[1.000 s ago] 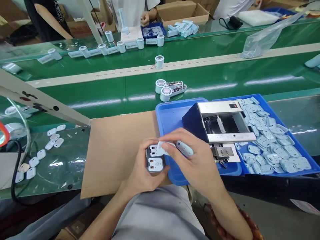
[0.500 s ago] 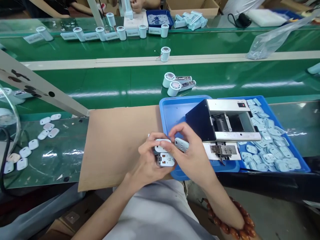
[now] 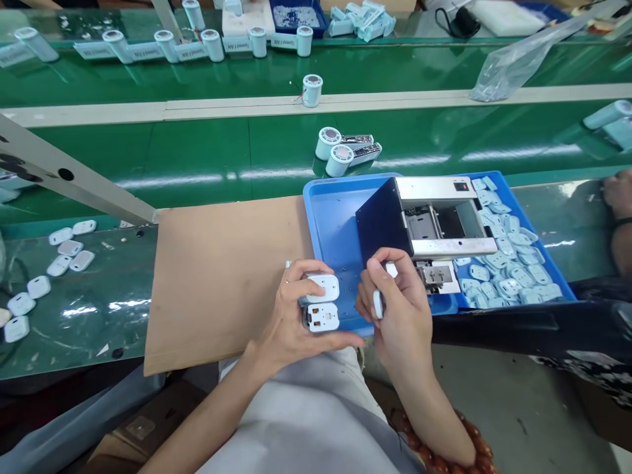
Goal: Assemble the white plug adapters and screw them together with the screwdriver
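My left hand (image 3: pixel 284 313) is wrapped round two pale plastic housings, one above the other, with their ends towards me. The upper housing (image 3: pixel 326 288) shows a smooth rounded end cover, while the lower housing (image 3: pixel 324 317) shows an end plate with small slots and holes. To their right, over the edge of the blue tray (image 3: pixel 328 217), my right hand (image 3: pixel 399 303) is closed on a small pale plastic cover (image 3: pixel 378 304). A second pale piece (image 3: pixel 391 269) shows between its upper fingers. Most of what it holds is hidden.
A metal-sided machine (image 3: pixel 434 224) stands across the trays, right of my hands. Behind it lies a blue tray of loose covers (image 3: pixel 513 263). Cardboard (image 3: pixel 222 283) covers the bench at left. Two fan bodies (image 3: pixel 340 160) lie on the green belt. Another person's hand (image 3: pixel 619 194) is far right.
My right hand has drawn away rightward from the housings, keeping a pale cover in its fingers. My left hand still holds both housings. The view has shifted; another person's arm appears at right.
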The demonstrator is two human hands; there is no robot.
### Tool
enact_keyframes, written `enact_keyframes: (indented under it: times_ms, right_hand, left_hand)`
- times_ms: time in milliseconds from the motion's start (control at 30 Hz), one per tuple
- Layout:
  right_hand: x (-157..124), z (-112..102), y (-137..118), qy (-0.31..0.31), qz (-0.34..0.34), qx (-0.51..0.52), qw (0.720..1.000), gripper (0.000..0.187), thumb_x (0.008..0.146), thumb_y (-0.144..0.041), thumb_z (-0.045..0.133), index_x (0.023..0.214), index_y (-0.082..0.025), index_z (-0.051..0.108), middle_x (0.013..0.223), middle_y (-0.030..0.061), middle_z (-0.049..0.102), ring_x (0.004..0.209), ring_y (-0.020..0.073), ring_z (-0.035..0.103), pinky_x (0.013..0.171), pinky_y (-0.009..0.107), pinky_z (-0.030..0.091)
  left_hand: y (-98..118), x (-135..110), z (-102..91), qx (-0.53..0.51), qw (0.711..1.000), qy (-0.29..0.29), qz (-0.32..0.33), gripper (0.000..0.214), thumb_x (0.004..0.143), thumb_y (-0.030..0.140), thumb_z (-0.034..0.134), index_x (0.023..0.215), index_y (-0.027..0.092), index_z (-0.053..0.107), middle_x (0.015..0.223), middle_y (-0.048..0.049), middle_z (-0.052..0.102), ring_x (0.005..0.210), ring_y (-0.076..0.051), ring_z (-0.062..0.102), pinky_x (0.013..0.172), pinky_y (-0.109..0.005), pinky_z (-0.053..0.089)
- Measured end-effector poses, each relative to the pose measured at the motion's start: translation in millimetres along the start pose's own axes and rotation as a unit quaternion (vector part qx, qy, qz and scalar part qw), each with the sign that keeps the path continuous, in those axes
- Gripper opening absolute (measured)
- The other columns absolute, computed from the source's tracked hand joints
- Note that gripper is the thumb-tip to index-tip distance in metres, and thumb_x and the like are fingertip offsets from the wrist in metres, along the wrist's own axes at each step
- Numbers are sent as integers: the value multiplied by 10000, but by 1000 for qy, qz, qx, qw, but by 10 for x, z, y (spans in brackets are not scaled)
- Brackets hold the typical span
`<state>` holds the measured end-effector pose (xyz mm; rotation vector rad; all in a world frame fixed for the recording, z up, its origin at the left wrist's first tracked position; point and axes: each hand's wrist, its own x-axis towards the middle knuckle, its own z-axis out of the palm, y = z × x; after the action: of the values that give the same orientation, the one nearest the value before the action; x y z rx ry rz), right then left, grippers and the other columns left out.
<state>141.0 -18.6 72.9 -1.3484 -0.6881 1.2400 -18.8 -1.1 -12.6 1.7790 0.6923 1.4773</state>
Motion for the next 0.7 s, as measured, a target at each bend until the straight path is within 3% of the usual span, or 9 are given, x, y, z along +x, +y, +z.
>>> enact_keyframes:
  times_ms: [67,167,267,367,500,700]
  right_hand:
    - [-76,4,25,-10,-15,-19,1000,370,1068,-571,699,978,-235,573,618,-61,336,546,110,298,479,228,302]
    - [-210,-22,-32,-57,-35,-60,996,142,1089,-346,596,1010,-231,619,794,-9,503,671,111,426,586,200,415]
    - [-312,-54,-167,-117,-67,-105,985,68,1127,-316,640,1101,-269,682,987,-8,633,813,80,577,698,142,506]
    - [-349,-59,-279,-164,-93,-134,973,72,1133,-355,713,1118,-294,749,959,-19,676,803,65,623,694,127,523]
    - [-324,-32,-291,-175,-83,-192,962,126,1066,-382,804,1036,-259,796,995,12,634,749,74,595,642,188,523]
    - [-241,73,-223,-180,-39,-161,970,206,1006,-339,828,883,-212,723,739,-35,452,664,83,425,570,208,379]
  left_hand:
    - [-44,-41,-4,-14,1000,3,6,926,731,714,1038,1386,371,480,1390,-101,661,1216,-300,718,1009,-507,596]
    - [-98,-81,5,-19,1000,4,13,874,794,823,934,1405,384,488,1385,-104,669,1198,-308,724,983,-512,591]
    - [-108,-74,13,-24,1000,6,15,849,838,894,840,1414,384,481,1375,-106,665,1164,-304,741,942,-501,598]
    - [-90,-41,17,-23,1000,5,20,894,799,916,847,1405,372,478,1374,-118,658,1131,-301,747,913,-489,606]
    - [-93,-15,30,3,999,24,26,855,832,947,776,1396,387,462,1348,-102,649,1158,-295,738,910,-487,625]
    - [-78,-18,9,-6,1000,9,26,700,974,915,639,1423,406,466,1367,-96,670,1192,-306,761,935,-523,628]
